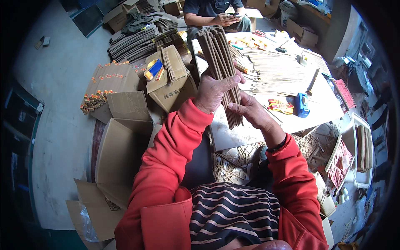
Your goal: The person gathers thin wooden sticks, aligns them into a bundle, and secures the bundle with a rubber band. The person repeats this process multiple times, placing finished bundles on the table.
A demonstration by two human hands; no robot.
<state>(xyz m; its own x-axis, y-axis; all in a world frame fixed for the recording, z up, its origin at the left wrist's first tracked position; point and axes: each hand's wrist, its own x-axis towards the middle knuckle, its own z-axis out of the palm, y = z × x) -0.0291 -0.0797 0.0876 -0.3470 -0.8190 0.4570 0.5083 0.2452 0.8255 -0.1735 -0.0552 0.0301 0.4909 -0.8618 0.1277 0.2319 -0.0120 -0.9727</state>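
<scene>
A thick bundle of long brown sticks [216,50], which look like incense sticks, is raised over the near left part of the white table [325,109]. It stands slightly tilted, its top leaning left. My left hand [211,93] is closed round its middle, with the thumb across the front. Lower down, my right hand [253,112] grips the bundle from the right, thumb on the sticks; its other fingers are partly hidden behind them. Loose sticks [275,73] lie spread in a layer on the table beyond. Red and yellow paper labels [280,106] rest beside a blue tape dispenser [303,105].
Left of me stand an open cardboard box [121,154] and a closed one [173,89]. Behind them are stacked labelled bundles [104,85] and a pile of dark sticks [141,41]. Across the table another person [227,19] sits holding a phone. Stick scraps [233,166] litter the floor.
</scene>
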